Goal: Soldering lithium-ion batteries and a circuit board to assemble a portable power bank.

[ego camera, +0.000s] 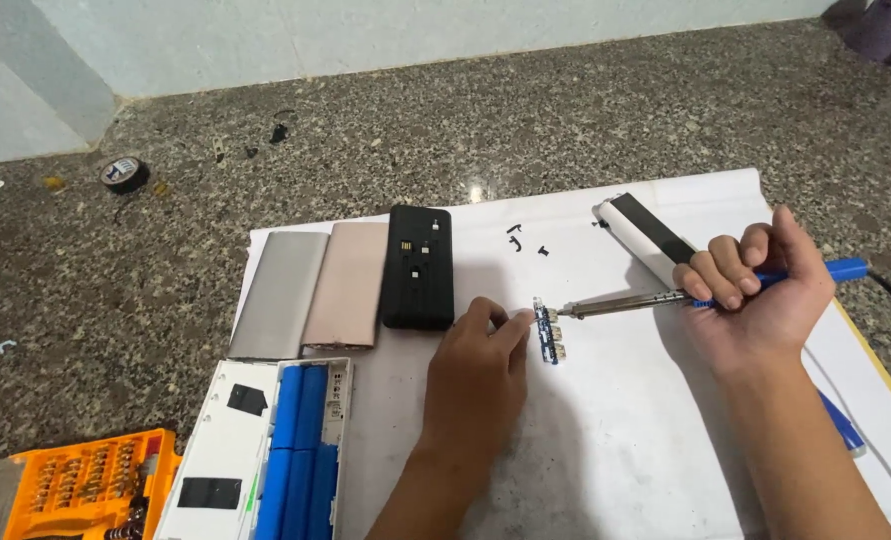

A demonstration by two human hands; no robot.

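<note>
Circuit board (pixel 549 332), a small blue strip with metal ports along one edge, lies on the white paper sheet (pixel 616 430) at the centre of the frame, and my left hand (pixel 481 365) pins it by its near edge with the fingertips pressed together on it. I judge it light, stiff and brittle, apt to skate on the paper, so it is best held by the bare edges and not by the ports or solder joints. My right hand (pixel 761 290) is curled closed around the blue handle of the soldering iron (pixel 666 297), its metal tip touching or just at the board's upper end; I cannot tell which. The tip looks hot work, so my left fingertips sit very near it. Its cable runs off at the right edge. Behind the iron lies a white and black power bank (pixel 646 240); left of centre lie a black case (pixel 420 266) and two metal shells (pixel 316 290). At lower left an open pack shows blue cells (pixel 301 440), beside an orange bit set (pixel 86 485). Small black screws (pixel 526 240) lie loose above the board on the bench.
</note>
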